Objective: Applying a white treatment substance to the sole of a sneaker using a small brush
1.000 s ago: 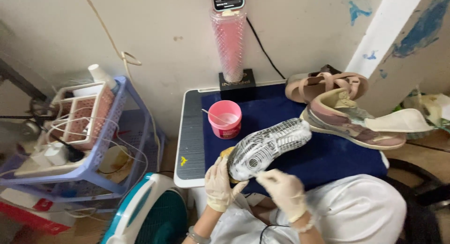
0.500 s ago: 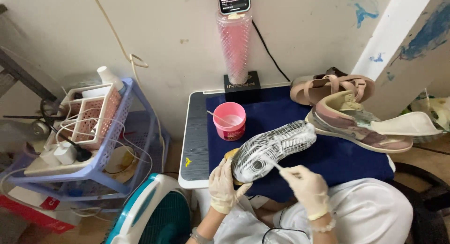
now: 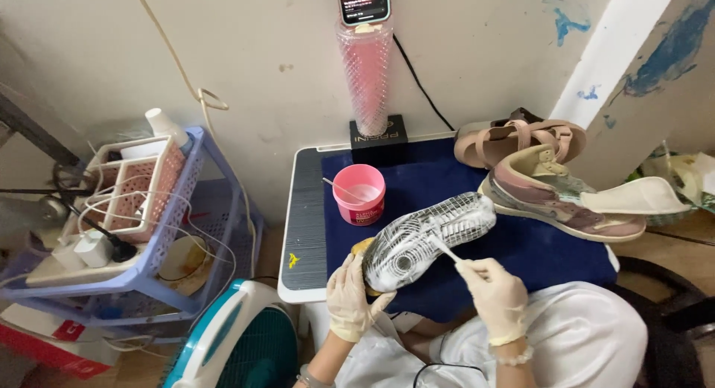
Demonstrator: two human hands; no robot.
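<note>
A sneaker (image 3: 428,239) is turned sole up over the near edge of the small table, its tread coated in white foam. My left hand (image 3: 353,297), in a pale glove, grips the shoe's heel end from below. My right hand (image 3: 491,295), also gloved, holds a thin white brush (image 3: 445,249) with its tip against the middle of the sole. A pink tub (image 3: 360,194) with white paste and a stick in it stands just behind the shoe on the dark blue mat (image 3: 536,258).
The matching sneaker (image 3: 555,198) and a tan sandal (image 3: 514,138) sit at the table's right, a white insole (image 3: 637,198) beside them. A phone (image 3: 364,2) rests on a pink stand (image 3: 367,75) at the back. A blue rack (image 3: 112,231) and a teal fan (image 3: 234,351) stand left.
My right hand has come up from my lap with the brush and now touches it to the sole. The shoe has stayed in my left hand.
</note>
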